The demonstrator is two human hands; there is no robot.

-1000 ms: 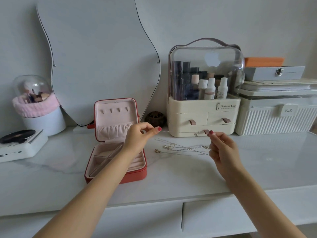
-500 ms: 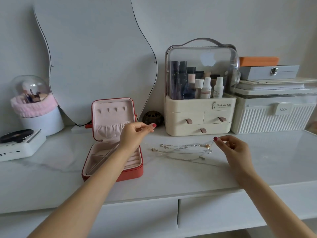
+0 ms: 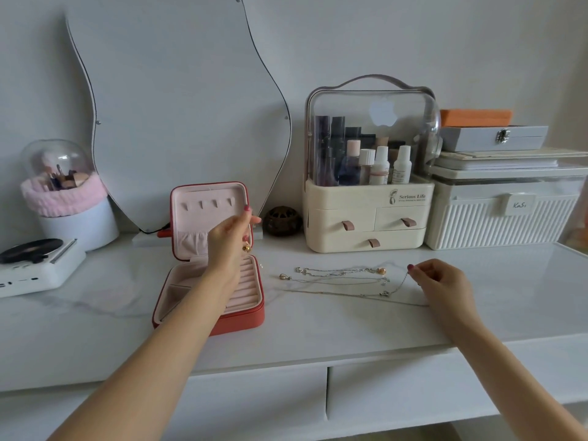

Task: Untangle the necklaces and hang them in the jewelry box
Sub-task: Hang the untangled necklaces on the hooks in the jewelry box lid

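Observation:
A red jewelry box [image 3: 241, 319] with pink lining stands open on the white tabletop, its lid upright with a row of small hooks [image 3: 206, 204]. My left hand [image 3: 227, 240] is raised in front of the lid, fingers pinched on a thin necklace whose gold pendant [image 3: 246, 248] dangles below the fingers. Several thin silver necklaces [image 3: 337, 276] lie spread on the table to the right of the box. My right hand [image 3: 440, 280] rests at their right end, fingertips pinched on one chain [image 3: 401, 283].
A wavy mirror [image 3: 178, 100] leans on the wall behind the box. A cream cosmetic organiser [image 3: 366, 214] and a white ribbed storage box [image 3: 506, 214] stand at the back right. A small record player [image 3: 35, 262] and a brush holder [image 3: 66, 198] are at the left.
My left hand has risen from beside the box up to the lid, carrying one necklace away from the pile. My right hand has dropped to the table at the chains' right end.

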